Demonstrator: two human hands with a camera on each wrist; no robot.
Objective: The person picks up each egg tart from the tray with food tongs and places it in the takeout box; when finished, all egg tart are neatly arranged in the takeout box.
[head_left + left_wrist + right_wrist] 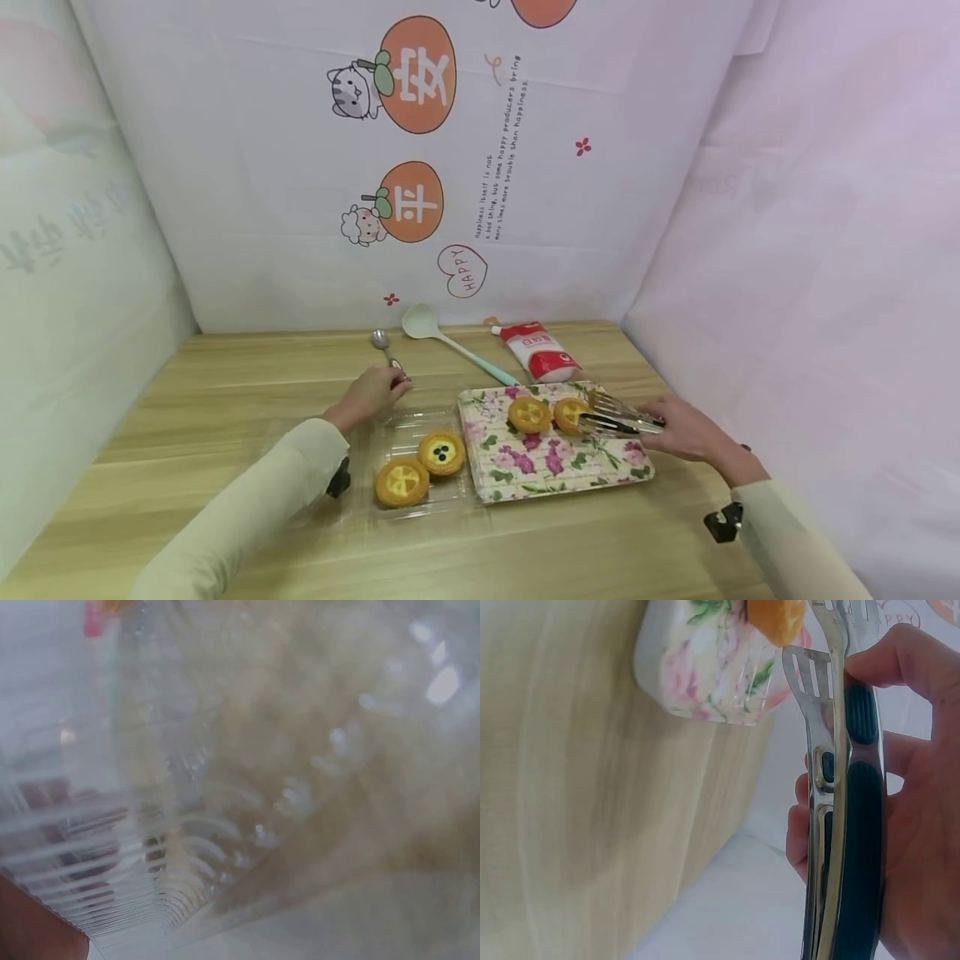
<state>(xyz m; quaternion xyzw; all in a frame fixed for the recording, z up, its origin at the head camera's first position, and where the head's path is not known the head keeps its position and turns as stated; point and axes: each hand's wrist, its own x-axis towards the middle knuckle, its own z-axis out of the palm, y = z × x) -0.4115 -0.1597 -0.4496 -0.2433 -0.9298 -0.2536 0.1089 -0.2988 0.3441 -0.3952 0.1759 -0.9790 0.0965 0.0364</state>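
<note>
My right hand (678, 425) grips metal tongs (844, 810) with dark green handle grips. In the head view their slotted ends reach the right-hand egg tart (570, 415) on a floral tray (525, 475). Another egg tart (529, 414) lies just left of it. With curled fingers my left hand (371, 393) holds the far edge of a clear plastic box (420, 421). Ribbed clear plastic (180, 847) fills the left wrist view, blurred. Inside the box sit an egg tart (402, 482) and one with dark dots (442, 452).
Behind the left hand lies a small metal spoon (381, 340). A white ladle (422, 321) with a mint handle stretches toward the tray. The red and white pouch (536, 350) lies behind the tray. Printed cloth (300, 250) walls in the wooden table (247, 375).
</note>
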